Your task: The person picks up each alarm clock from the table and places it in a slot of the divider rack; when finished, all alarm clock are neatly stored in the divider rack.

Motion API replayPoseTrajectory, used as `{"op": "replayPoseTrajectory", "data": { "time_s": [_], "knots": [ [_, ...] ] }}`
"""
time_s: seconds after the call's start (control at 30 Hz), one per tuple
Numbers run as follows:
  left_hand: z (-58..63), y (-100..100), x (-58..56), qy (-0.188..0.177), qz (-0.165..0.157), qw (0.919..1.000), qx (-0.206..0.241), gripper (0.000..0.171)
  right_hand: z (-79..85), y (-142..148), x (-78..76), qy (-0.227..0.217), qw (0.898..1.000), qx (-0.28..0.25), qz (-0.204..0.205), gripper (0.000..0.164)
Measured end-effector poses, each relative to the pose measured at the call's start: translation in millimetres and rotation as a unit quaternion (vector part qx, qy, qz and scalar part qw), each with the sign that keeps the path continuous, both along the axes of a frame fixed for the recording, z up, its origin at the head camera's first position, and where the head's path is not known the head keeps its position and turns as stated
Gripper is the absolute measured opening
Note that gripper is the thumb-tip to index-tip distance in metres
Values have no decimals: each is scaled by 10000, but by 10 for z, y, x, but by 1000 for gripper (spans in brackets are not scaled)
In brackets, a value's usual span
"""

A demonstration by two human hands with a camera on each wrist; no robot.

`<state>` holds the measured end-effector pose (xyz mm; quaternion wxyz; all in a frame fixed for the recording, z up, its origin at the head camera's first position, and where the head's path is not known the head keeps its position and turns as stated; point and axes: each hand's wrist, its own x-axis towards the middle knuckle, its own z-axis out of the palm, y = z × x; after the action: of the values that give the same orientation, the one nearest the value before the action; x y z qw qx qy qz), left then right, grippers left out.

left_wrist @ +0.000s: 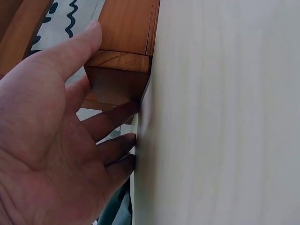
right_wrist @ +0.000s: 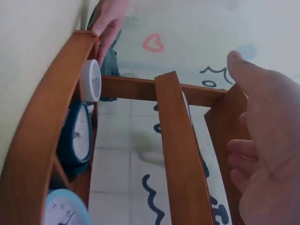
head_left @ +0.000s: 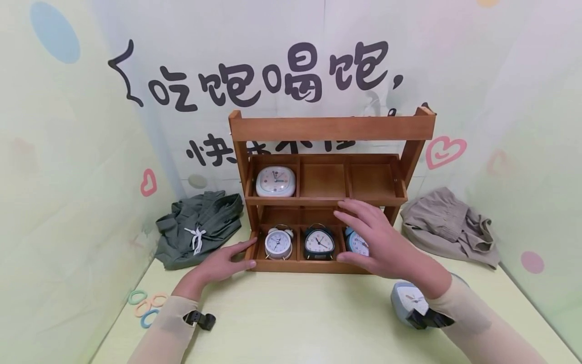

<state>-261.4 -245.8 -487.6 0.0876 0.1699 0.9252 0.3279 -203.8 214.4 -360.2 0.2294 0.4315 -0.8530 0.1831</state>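
My left hand point(head_left: 227, 260) holds the lower left end of a two-tier wooden shelf point(head_left: 332, 129), thumb on the front corner and fingers round the side. The right hand point(head_left: 388, 250), fingers spread and grasping nothing, hovers before the shelf's lower right. Partly behind it, a light blue alarm clock point(head_left: 357, 243) sits in the lower right compartment. A dark teal clock point(head_left: 319, 242) occupies the lower middle one, and a white twin-bell clock point(head_left: 278, 243) the lower left. On the upper tier, a rounded white clock point(head_left: 275, 182) stands in the left compartment.
A blue-grey clock point(head_left: 402, 303) lies on the table beneath my right wrist, partly hidden. Dark green folded clothing point(head_left: 197, 230) is left of the shelf; brownish-grey clothing point(head_left: 447, 227) is at right. Several coloured rings point(head_left: 143, 307) lie near the table's left edge.
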Motion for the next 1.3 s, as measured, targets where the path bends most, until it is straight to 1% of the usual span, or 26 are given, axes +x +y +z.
{"op": "replayPoseTrajectory", "data": {
  "time_s": [0.2,0.43,0.6,0.73,0.8,0.87,1.07,1.2,1.3],
  "knots": [
    [-8,-3,-13,18,-1,10000,-36,80,-214,266,120,-86,9999,111,-80,87],
    [-14,-5,-25,-20,9,10000,-68,80,-512,554,260,-265,9993,127,-214,89],
    [-11,-8,-31,-31,2,10000,-50,81,-689,748,307,-430,9983,132,-370,91],
    [-23,-10,-32,-36,31,9999,-89,81,-796,881,321,-483,9975,306,-410,93],
    [-31,-8,-30,-39,28,10000,-84,81,-827,936,333,-540,9968,393,-436,94],
    [-38,-6,-29,-56,20,10000,-65,81,-843,980,348,-664,9951,494,-546,94],
    [-40,2,-19,-77,25,10000,-45,81,-815,1056,408,-1097,9860,861,-911,95],
    [-30,-2,-17,-63,55,10000,-23,81,-794,1101,412,-1167,9843,921,-949,99],
    [-25,-5,-17,-66,55,10000,-14,81,-800,1138,400,-1118,9846,928,-971,100]
  ]
}}
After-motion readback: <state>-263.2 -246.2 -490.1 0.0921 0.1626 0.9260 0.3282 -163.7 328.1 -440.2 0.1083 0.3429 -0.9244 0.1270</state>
